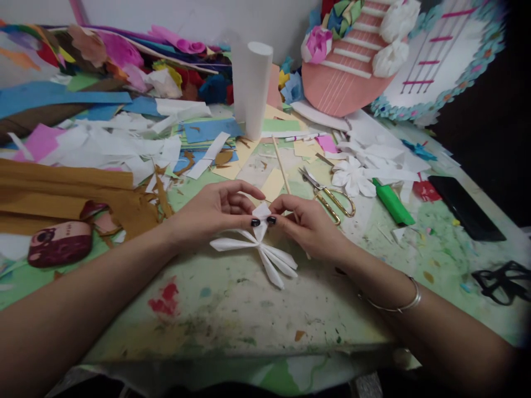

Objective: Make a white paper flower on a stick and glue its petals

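A white paper flower (265, 251) with long folded petals hangs just above the paint-stained table (232, 309). My left hand (215, 213) and my right hand (307, 221) meet at its top petal. Both pinch that petal between thumb and fingers, the two thumbnails side by side. The lower petals fan out toward me, free of the hands. A thin bracelet circles my right wrist.
Gold-handled scissors (329, 196), a finished white paper flower (352, 177), a green glue stick (392, 202) and a black phone (464, 207) lie right of the hands. A white paper roll (253, 88) stands behind. Coloured paper scraps (103, 138) pile up left. Black scissors (504, 282) lie far right.
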Demonstrator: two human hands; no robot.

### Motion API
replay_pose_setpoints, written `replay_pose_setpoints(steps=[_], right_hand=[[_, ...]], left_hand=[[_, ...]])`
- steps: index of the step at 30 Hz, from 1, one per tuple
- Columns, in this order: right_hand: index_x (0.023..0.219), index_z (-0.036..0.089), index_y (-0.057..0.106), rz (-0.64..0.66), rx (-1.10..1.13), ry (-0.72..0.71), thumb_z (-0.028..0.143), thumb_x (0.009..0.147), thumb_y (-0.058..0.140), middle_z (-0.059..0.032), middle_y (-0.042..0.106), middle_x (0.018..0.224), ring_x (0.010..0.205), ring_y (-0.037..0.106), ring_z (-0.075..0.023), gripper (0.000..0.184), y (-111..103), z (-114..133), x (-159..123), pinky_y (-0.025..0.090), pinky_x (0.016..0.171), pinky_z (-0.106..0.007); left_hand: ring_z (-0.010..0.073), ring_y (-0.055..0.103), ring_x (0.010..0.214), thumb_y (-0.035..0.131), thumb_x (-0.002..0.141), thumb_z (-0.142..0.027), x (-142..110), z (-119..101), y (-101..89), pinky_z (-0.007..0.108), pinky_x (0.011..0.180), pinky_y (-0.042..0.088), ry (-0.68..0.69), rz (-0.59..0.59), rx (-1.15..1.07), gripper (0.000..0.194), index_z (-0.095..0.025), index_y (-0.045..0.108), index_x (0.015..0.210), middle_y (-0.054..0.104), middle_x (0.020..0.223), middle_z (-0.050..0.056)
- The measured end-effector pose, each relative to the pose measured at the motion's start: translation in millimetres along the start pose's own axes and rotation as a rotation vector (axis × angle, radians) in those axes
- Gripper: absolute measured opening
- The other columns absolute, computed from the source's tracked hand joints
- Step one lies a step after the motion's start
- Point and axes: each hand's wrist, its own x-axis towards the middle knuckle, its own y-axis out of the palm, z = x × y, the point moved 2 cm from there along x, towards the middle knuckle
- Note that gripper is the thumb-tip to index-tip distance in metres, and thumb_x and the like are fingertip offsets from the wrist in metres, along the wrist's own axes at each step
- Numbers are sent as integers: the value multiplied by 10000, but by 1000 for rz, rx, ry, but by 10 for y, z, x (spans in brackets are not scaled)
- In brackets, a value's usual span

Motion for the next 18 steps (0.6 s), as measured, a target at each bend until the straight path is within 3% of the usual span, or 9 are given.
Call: replay_pose_setpoints(steps=[4, 7, 12, 18], right_hand=[[1266, 242, 469, -1, -251, -91, 121, 856, 376, -7, 650, 875, 640, 529, -90, 438, -152, 54, -16, 389, 636, -222], [1407, 263, 327, 43, -338, -118, 143, 859, 390, 13, 641, 766, 624, 537, -111, 565, -271, 89, -25, 398, 646, -233], [1382, 230, 429, 237, -520, -145, 162, 888, 371, 19, 611, 667, 537, 465, -96, 502, -366, 72, -27, 319, 572, -214], [1239, 201, 613, 149, -593, -244, 67, 789, 377, -16, 678, 798, 631, 526, -91, 526, -421, 55, -13, 329, 622, -214]], left_hand=[[108, 629, 707, 770, 638, -190, 11, 4, -21, 231, 677, 543, 29, -72, -17, 384, -169, 602, 982, 642, 794, -3], [108, 619, 721, 766, 629, -175, 14, 12, -26, 233, 683, 539, 35, -102, 5, 342, -159, 620, 938, 644, 831, 12], [143, 646, 721, 757, 636, -188, 20, 31, -21, 242, 618, 537, -2, -57, -21, 397, -167, 606, 1003, 671, 820, 28], [147, 672, 743, 731, 639, -136, -11, -11, -5, 215, 615, 536, -30, -71, -10, 343, -186, 632, 964, 705, 829, 20]])
